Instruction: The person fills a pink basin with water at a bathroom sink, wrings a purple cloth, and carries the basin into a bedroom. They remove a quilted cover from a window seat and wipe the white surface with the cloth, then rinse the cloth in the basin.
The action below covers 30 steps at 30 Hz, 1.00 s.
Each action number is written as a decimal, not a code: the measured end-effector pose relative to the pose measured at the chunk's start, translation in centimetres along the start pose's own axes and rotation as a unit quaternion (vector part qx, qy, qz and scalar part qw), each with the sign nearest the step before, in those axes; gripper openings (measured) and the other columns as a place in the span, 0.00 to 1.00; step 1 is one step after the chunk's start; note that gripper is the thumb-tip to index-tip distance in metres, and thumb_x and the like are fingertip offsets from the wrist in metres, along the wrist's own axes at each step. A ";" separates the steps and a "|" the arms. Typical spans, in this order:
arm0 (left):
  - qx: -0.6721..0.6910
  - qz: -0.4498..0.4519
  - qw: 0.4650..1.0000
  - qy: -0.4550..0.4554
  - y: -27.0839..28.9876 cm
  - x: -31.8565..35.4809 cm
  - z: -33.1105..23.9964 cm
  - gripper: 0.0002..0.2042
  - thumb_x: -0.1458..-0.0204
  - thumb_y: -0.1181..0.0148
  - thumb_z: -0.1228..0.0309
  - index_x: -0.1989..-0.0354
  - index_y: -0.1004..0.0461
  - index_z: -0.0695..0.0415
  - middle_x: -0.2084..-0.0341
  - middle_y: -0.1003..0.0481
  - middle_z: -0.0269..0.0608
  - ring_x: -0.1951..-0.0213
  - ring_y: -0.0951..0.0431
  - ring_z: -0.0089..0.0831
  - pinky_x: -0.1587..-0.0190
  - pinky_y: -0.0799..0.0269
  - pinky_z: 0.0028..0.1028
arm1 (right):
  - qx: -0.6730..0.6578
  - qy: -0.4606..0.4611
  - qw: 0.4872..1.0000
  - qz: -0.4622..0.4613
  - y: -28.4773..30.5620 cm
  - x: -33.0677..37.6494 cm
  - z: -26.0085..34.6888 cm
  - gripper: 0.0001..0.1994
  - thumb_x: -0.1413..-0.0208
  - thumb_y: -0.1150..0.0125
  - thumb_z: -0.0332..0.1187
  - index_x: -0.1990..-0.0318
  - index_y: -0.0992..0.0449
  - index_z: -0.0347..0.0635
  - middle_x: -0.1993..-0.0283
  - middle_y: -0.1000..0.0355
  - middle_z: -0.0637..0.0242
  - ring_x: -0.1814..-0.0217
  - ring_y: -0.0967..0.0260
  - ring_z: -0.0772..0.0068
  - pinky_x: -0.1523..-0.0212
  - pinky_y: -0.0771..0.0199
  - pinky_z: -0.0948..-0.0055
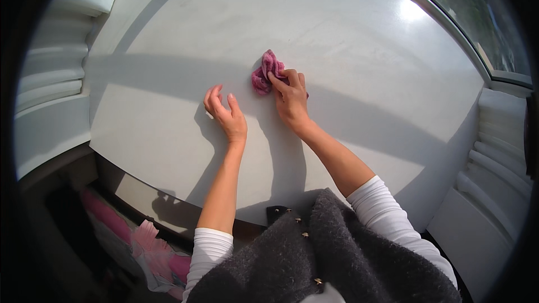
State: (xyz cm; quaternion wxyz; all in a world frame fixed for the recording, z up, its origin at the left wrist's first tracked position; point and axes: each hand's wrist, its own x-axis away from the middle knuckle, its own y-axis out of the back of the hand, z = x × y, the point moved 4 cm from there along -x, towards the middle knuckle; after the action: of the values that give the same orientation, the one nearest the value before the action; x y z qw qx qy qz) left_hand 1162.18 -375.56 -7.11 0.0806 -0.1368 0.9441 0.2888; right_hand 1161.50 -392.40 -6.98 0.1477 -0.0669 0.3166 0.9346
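Note:
A crumpled pink cloth [262, 76] is bunched under the fingers of my right hand [291, 99], against a broad white surface [185, 39] like a window sill or tabletop. The thumb and fingers of that hand grip the cloth's right side. My left hand [228, 116] is to the left of the cloth and nearer to me, apart from it. Its fingers are loosely curled, the thumb stands away from them, and nothing is in it.
A window frame [435, 11] with glass borders the far right of the surface. White pleated curtains [59, 64] hang at the left, and more white folds [494, 157] are at the right. Below the near left edge lie pink and white fabrics [151, 247].

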 end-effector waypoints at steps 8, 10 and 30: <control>-0.049 -0.198 0.974 0.094 18.5 4.1 0.2 0.11 0.47 0.51 0.76 0.55 0.31 0.61 0.50 0.40 0.42 0.50 0.36 0.31 0.50 0.36 0.32 | -0.474 -0.215 0.853 0.045 -6.3 2.6 8.5 0.10 0.45 0.48 0.22 0.57 0.22 0.36 0.58 0.36 0.68 0.62 0.36 0.77 0.61 0.34 0.77; -0.087 -0.229 0.952 0.185 23.5 8.7 4.0 0.10 0.47 0.51 0.77 0.57 0.30 0.63 0.53 0.36 0.42 0.52 0.34 0.31 0.50 0.35 0.31 | -0.462 -0.161 0.872 -0.025 -2.0 -1.4 5.9 0.12 0.44 0.49 0.22 0.55 0.23 0.37 0.55 0.36 0.68 0.59 0.36 0.77 0.59 0.34 0.78; 0.146 -0.242 0.655 0.701 40.7 61.8 15.1 0.13 0.44 0.46 0.63 0.53 0.31 0.55 0.59 0.27 0.37 0.55 0.28 0.31 0.51 0.33 0.39 | 0.062 0.284 0.940 0.181 -22.3 9.7 17.6 0.11 0.52 0.48 0.26 0.60 0.26 0.45 0.51 0.38 0.70 0.51 0.42 0.63 0.53 0.40 0.66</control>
State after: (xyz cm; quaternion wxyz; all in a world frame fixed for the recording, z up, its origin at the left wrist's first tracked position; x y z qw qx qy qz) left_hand 1092.14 -347.66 -12.52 -0.5187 -0.5088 0.6841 -0.0639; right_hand 1158.82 -362.54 -7.93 -0.1161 -0.2620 0.4094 0.8662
